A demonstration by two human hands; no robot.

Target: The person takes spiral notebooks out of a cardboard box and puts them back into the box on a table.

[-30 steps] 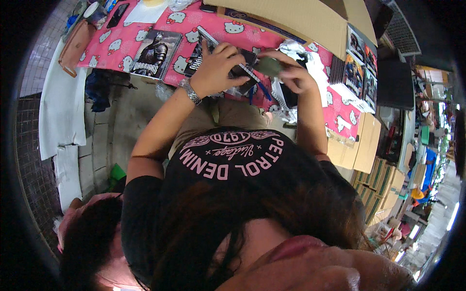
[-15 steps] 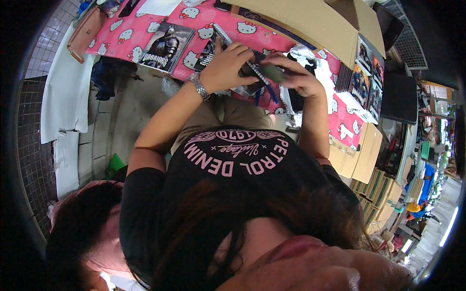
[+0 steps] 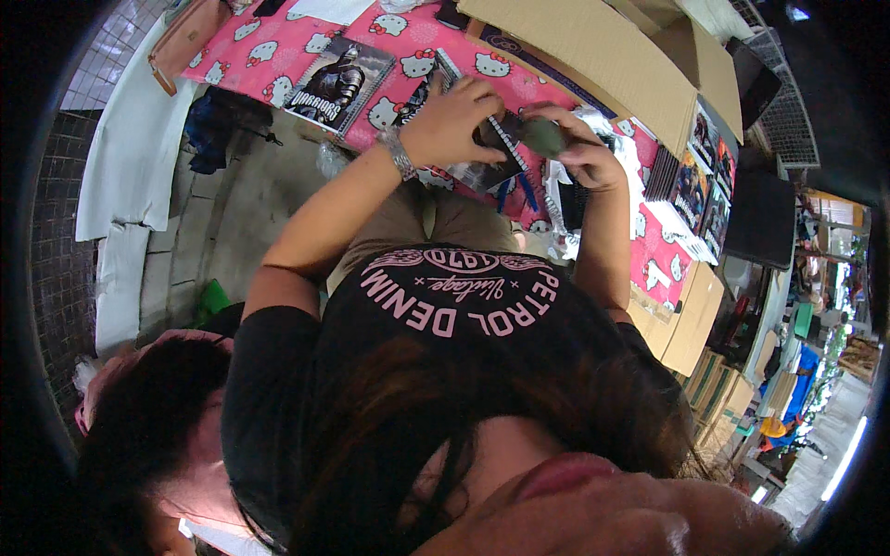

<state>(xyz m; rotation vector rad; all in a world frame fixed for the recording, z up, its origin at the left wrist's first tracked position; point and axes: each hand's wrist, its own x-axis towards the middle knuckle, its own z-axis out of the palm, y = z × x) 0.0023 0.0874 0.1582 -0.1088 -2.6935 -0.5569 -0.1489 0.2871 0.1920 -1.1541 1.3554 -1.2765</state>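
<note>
A dark spiral notebook (image 3: 489,167) lies at a slant on the pink patterned table cover. Over it arches my left hand (image 3: 450,122), a metal-band watch on the wrist, thumb and fingers spread apart and holding the notebook near its coiled edge. Part of its cover is hidden under the palm. At the right end of the coil, my right hand (image 3: 593,159) is closed around a dark green rounded object (image 3: 543,137), whose kind I cannot make out. Blue strips (image 3: 528,192) stick out below the notebook at the table's near edge.
Another spiral notebook with an armoured figure (image 3: 340,85) lies to the left. A big open cardboard box (image 3: 593,56) stands behind my hands. On the right is a stack of picture-covered notebooks (image 3: 691,185). A brown pouch (image 3: 185,42) sits far left; a person in pink (image 3: 199,463) is beside me.
The whole view has shifted slightly. My right hand's dark green object has turned and shows more clearly beside the coil. My left hand stays on the notebook.
</note>
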